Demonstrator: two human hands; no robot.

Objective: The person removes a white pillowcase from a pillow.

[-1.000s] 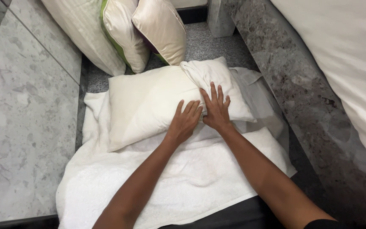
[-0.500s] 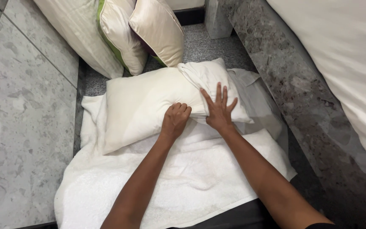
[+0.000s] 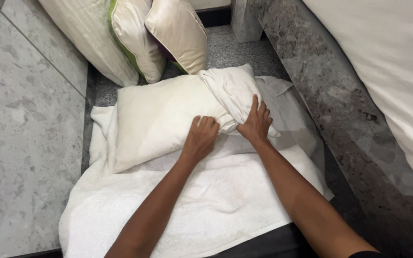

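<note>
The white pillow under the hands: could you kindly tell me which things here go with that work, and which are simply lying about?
In hand:
- white pillow, its white cover bunched at one end
- left hand, curled on the pillow's edge
- right hand, spread on the cover
- white towel beneath

Lying about:
- three cushions propped behind
- white bedding at right

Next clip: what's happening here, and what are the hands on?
A person kneels over a cream pillow lying on a white towel on the floor. The left hand is closed on the pillow's near edge, and the right hand presses on a bunched white pillowcase wrapped over the pillow's right end. Three cushions lean behind, and a bed stands to the right.
</note>
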